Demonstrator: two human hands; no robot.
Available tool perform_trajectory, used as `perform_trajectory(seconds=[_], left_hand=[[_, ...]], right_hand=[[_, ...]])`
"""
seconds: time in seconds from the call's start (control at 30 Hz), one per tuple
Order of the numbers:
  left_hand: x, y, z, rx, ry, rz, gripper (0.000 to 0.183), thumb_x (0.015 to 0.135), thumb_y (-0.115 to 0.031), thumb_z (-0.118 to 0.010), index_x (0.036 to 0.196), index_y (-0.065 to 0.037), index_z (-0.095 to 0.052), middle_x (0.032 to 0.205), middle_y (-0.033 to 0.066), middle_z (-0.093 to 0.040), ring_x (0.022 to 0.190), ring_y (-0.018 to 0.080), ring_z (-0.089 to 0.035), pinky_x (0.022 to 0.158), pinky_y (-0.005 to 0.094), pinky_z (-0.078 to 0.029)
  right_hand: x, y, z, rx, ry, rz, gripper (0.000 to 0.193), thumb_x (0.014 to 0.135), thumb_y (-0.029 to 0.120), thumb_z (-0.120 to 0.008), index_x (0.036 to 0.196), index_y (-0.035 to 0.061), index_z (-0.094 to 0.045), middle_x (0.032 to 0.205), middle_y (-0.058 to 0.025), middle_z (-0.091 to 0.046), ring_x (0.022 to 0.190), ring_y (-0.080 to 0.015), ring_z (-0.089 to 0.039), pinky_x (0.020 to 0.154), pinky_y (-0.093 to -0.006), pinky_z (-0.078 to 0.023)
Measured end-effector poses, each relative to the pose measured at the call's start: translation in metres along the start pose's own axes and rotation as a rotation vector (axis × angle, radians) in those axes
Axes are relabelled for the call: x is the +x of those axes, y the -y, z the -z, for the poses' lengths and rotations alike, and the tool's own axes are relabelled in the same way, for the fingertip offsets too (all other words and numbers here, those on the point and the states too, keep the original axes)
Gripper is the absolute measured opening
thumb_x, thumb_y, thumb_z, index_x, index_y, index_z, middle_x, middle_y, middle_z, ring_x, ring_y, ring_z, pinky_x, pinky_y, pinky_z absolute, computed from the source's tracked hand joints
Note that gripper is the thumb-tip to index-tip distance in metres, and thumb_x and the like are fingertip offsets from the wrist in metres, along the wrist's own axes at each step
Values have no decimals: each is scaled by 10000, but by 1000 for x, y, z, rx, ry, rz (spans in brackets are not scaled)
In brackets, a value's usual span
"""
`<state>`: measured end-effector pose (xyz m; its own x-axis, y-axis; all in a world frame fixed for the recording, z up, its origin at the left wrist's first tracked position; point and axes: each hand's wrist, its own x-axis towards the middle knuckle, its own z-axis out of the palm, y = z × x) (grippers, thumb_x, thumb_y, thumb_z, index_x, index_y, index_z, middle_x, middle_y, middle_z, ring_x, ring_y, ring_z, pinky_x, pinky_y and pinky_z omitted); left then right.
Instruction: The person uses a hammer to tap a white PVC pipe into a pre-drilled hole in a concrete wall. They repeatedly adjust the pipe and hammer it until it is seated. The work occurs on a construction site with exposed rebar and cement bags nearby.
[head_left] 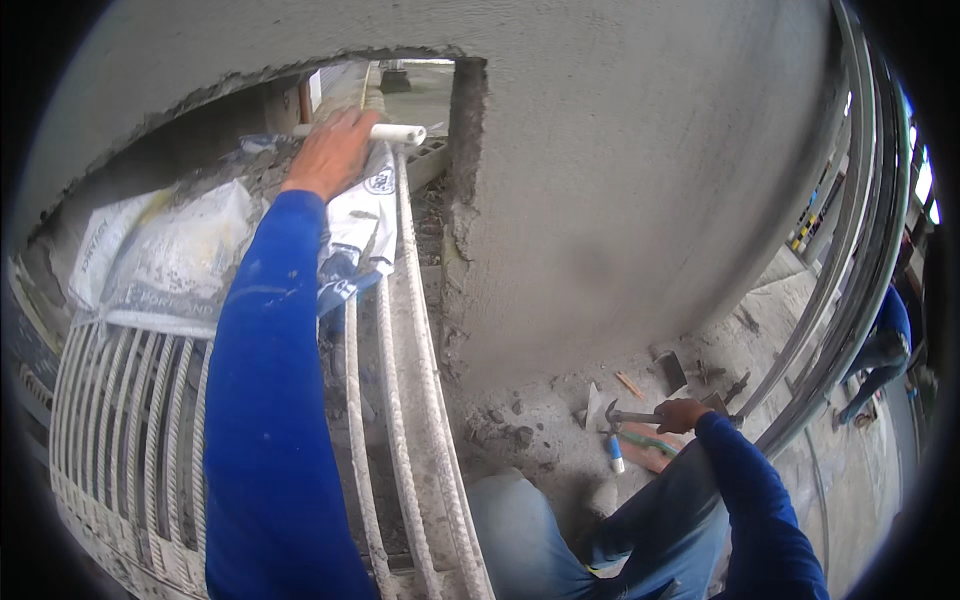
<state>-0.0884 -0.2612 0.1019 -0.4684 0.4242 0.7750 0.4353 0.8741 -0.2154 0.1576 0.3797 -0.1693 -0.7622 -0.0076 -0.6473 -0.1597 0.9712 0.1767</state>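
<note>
Left sleeve: blue [275,400], nearest; it covers part of the rods and sacking.
Jeans: the person's bent leg [640,525], below the right hand.
Grille: ribbed rods [401,430], whitish, running under the sacking.
Left hand [335,150]: laid over the white pipe [400,134]; fingertips hidden, so clamping cannot be told.
Pipe position: across the sacking; its middle is hidden by the hand.
Sacking: white cement sack [185,265] at left, white-and-blue sack [362,215] under the pipe; both hide rods.
Right hand [683,415]: fingers clamped on the claw hammer [637,417].
Hammer position: above floor clutter.
Floor clutter: blue-and-white cylinder [616,455], reddish slab [655,457], orange stick [630,384].
Wall: grey plaster [640,200], with a rough-edged opening beyond the pipe.
Right side: curved-looking metal tubes [890,160], partly screening a co-worker [885,340].
</note>
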Motion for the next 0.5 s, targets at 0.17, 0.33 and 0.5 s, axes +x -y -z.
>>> perform_trajectory(seconds=[0.17,0.33,0.5], left_hand=[[-11,0,13,-39,31,59,305,919,-99,-538,1218,-51,-497,1152,170,-621,1107,369,-602,933,491,-500],[6,-12,11,-120,-82,64,319,905,-93,-607,1170,-71,-430,1041,205,-618,1006,442,-608,850,525,-501],[20,-18,7,-164,-127,53,332,907,-104,-606,1182,-66,-423,1025,230,-629,991,457,-609,845,535,-500]], right_hand=[[-24,17,28,236,-265,37,375,913,324,-604,1244,147,-585,940,-183,-719,938,-413,-684,821,-518,-527],[-53,56,77,347,-693,120,506,928,164,-605,1409,94,-465,1005,-262,-692,921,-464,-658,818,-515,-521],[-126,137,185,329,-1073,363,658,900,7,-590,1513,95,-368,1115,-276,-662,952,-468,-657,825,-501,-521]])
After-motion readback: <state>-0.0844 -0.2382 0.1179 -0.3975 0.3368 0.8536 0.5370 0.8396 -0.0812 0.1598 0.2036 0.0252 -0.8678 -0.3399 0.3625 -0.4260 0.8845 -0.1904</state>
